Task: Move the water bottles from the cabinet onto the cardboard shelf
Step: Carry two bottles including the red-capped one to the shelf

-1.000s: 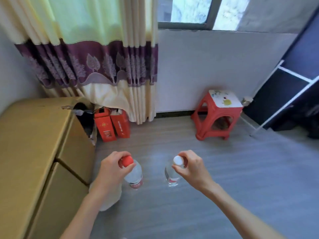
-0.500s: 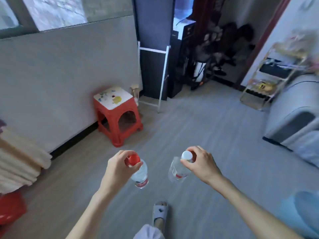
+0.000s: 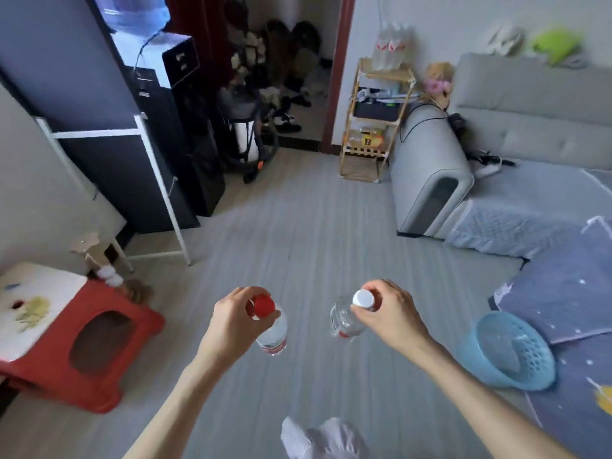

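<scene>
Water bottles hung from both my hands over the grey plank floor (image 3: 298,226), held up in the air in front of me and apart from each other. My left hand (image 3: 228,321) had its fingers (image 3: 243,293) curled round the neck of the red-capped bottle (image 3: 272,329), just under the red cap (image 3: 264,305), so the clear body with its red label band dangled below my palm. My right hand (image 3: 389,313) pinched the white-capped bottle (image 3: 346,321) the same way, fingers and thumb wrapped about the neck beneath the white cap (image 3: 363,298), and this bottle tilted a little toward the middle. Across the room, against the far wall beside the grey sofa (image 3: 427,167), stood the light tiered shelf (image 3: 374,127) with a pack of bottles (image 3: 390,48) already on its top level and some dark and yellow things on the levels below; I could not tell what those were. To my left sat a red plastic stool (image 3: 109,356) with a white, marked top, and behind it a white-framed rack (image 3: 159,167) in front of a dark cabinet. A water dispenser (image 3: 155,58) stood further back by a doorway. To my right a blue perforated basket (image 3: 506,352) lay on its side at the edge of a blue-grey bedspread (image 3: 563,293). At the bottom of the view a bit of my pale clothing (image 3: 324,438) showed between my forearms.
</scene>
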`<state>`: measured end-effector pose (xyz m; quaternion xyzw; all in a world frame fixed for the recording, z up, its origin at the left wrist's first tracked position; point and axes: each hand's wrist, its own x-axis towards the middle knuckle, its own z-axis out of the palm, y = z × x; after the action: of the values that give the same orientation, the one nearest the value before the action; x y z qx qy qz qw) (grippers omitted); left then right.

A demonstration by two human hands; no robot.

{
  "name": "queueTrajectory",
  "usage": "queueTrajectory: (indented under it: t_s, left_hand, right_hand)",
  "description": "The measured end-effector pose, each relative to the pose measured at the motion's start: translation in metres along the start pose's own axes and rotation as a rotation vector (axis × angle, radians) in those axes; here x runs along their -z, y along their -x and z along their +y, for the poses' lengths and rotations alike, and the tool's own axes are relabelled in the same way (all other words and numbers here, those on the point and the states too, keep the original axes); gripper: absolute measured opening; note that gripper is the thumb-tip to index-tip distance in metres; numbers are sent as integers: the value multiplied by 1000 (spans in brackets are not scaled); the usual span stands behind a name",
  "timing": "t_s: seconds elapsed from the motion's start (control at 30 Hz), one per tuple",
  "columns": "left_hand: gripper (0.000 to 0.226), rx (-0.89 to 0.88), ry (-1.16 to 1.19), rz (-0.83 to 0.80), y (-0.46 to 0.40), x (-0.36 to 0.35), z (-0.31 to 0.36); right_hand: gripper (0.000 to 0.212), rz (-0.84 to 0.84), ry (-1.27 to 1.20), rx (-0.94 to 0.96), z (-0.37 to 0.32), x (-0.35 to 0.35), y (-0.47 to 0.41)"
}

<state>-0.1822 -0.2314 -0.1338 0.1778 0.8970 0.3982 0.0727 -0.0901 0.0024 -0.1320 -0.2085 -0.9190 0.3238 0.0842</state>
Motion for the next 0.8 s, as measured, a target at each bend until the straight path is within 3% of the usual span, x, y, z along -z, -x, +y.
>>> queueTrajectory:
  t_s: [0.37, 0.8]
  left_hand:
    - [25, -54, -28, -128, -259, -66, 44]
    - [28, -142, -23, -108, -562, -114, 114]
  right_hand:
    - [19, 11, -55, -145, 55, 13, -242]
    - [19, 148, -69, -122, 86, 49, -538]
